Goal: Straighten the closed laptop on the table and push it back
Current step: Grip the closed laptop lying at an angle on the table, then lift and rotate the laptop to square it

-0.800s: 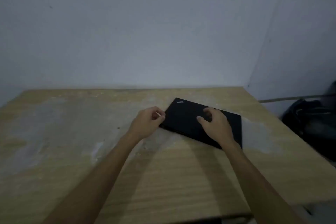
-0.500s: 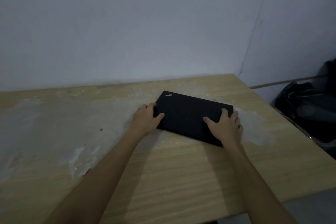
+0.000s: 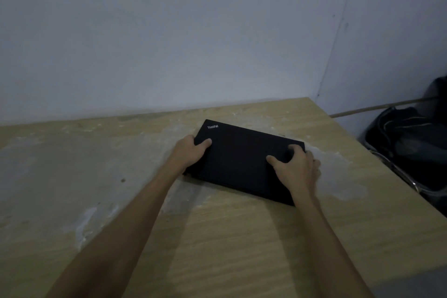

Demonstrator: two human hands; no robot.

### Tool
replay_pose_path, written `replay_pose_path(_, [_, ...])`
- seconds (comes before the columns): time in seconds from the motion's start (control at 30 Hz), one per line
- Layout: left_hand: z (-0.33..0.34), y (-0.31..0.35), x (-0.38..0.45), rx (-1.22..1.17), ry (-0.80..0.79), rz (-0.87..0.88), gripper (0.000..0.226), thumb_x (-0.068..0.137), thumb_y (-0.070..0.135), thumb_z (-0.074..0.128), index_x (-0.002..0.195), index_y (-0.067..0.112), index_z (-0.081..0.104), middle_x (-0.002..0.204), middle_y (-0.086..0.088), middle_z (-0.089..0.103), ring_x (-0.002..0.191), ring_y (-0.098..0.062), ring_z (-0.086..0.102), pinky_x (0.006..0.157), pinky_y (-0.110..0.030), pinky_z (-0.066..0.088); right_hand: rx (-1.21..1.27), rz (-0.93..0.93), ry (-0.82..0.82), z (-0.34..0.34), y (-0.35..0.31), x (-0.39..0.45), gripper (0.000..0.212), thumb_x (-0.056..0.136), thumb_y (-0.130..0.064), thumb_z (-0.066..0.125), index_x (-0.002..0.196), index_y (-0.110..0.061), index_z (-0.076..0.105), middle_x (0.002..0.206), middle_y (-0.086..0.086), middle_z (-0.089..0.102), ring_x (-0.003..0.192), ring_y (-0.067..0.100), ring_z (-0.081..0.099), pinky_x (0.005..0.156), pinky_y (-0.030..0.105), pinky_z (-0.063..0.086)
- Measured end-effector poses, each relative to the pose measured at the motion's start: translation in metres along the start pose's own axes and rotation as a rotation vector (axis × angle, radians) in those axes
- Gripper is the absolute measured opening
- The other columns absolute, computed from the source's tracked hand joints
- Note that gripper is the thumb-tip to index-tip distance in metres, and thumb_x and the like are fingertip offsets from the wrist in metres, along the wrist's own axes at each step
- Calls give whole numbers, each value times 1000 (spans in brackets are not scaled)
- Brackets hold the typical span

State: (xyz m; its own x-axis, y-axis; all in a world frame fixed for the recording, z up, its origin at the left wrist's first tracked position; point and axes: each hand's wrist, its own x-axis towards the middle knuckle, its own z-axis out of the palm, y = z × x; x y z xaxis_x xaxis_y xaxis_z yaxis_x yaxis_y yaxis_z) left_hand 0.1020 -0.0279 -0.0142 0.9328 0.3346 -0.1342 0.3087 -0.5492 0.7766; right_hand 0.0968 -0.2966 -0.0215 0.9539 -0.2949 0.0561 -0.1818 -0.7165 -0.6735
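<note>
A closed black laptop (image 3: 242,155) lies flat on the wooden table (image 3: 229,237), turned at an angle with its logo corner toward the back left. My left hand (image 3: 189,152) grips its left edge, thumb on the lid and fingers wrapped round the side. My right hand (image 3: 296,169) holds the right end, thumb and forefinger on the lid, the other fingers curled over the right edge. Both forearms reach in from the bottom of the view.
A pale wall (image 3: 169,43) stands just behind the table's back edge, and a second wall meets it at the right. The table's right edge runs diagonally; beyond it on the floor sits a dark bag (image 3: 408,150) with cables. Whitish worn patches mark the tabletop.
Both hands have gone from resting loosely on the lid to gripping the laptop's two ends. The laptop looks slightly less skewed, though my head also shifted.
</note>
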Motion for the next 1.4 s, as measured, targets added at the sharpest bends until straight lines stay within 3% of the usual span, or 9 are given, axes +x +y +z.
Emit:
replay_pose_path(0.13, [-10, -9, -15, -68, 22, 27, 50, 104, 48, 47, 126, 4, 53, 118, -9, 61, 101, -26, 60, 70, -34, 47, 77, -36, 18, -1, -12, -5, 68, 79, -45, 80, 137, -18, 57, 141, 11, 55, 132, 37, 43, 107, 51, 38])
replay_pose_path(0.37, [-52, -27, -42, -322, 134, 59, 38, 105, 44, 47, 106, 13, 69, 99, 1, 74, 92, -22, 72, 76, -38, 58, 209, -147, 11, 4, -43, -17, 67, 78, -43, 79, 136, -21, 55, 140, 6, 57, 129, 32, 51, 104, 51, 46])
replay_pose_path(0.6, [-91, -49, -53, -459, 289, -49, 51, 106, 44, 47, 110, -2, 68, 106, -11, 73, 97, -30, 70, 70, -36, 56, 274, -67, -102, 6, -62, -42, 70, 85, -53, 70, 142, -21, 45, 132, 10, 63, 109, 31, 64, 80, 38, 51])
replay_pose_path(0.73, [-102, -53, -63, -495, 417, -92, 49, 108, 39, 43, 107, -5, 65, 97, -10, 66, 91, -28, 66, 58, -30, 45, 889, 193, -163, 25, -72, -66, 57, 84, -19, 81, 132, -12, 51, 129, 15, 63, 104, 28, 67, 81, 44, 62])
replay_pose_path(0.9, [-103, -54, -75, -555, 492, -107, 50, 107, 44, 41, 106, -2, 62, 100, -10, 66, 95, -30, 64, 74, -39, 50, 1418, 435, -322, 62, -119, -103, 54, 87, 1, 74, 135, -7, 51, 116, 8, 65, 105, 28, 66, 83, 42, 59])
replay_pose_path(1.0, [-100, -53, -84, -588, 492, -98, 44, 108, 43, 39, 107, 3, 58, 95, -5, 63, 91, -25, 62, 80, -42, 54, 1452, 480, -317, 80, -138, -121, 55, 89, -1, 73, 138, -6, 47, 121, 9, 63, 111, 30, 66, 93, 47, 57])
replay_pose_path(1.13, [-101, -58, -88, -666, 399, -118, 43, 107, 41, 41, 122, 5, 59, 117, -10, 67, 101, -27, 66, 84, -43, 57, 1475, 382, -271, 75, -141, -119, 50, 92, -3, 71, 138, -4, 54, 126, 9, 66, 111, 26, 66, 98, 44, 55])
replay_pose_path(1.27, [-119, -61, -94, -743, 338, -119, 21, 104, 31, 54, 107, 10, 59, 97, -7, 69, 75, -23, 68, 58, -33, 54, 1461, 348, -222, 66, -141, -114, 35, 95, -11, 70, 128, -7, 59, 119, 5, 69, 100, 19, 68, 89, 40, 58])
replay_pose_path(1.4, [-146, -66, -93, -717, 328, -69, 19, 103, 24, 58, 112, 8, 63, 88, -10, 69, 56, -21, 67, 52, -30, 57, 1411, 355, -181, 55, -136, -106, 24, 97, -20, 67, 119, -10, 64, 107, 3, 70, 92, 19, 69, 75, 37, 59])
